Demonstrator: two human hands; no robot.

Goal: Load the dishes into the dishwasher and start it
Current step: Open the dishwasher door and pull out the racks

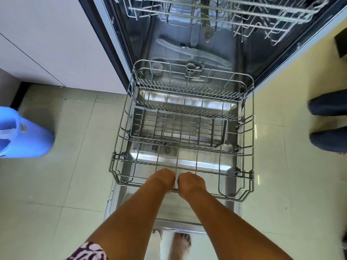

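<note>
— Pale glossy floor tiles (pixel 71 184), white cabinet (pixel 47 44), blue plastic jug (pixel 24 136) left.

— And the grey wire rack (pixel 247 128)?

— Pulled out over the steel dishwasher door (pixel 178 225). Left hand (pixel 162 178) and right hand (pixel 191 182), side by side, curl round its front rail.

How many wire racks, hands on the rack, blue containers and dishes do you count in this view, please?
Wire racks: 2, the lower rack pulled out over the open door and the upper rack above.
Hands gripping the lower rack's front rail: 2, left hand and right hand.
Blue containers on the floor: 1.
Dishes: 0.
Total: 5.
</note>
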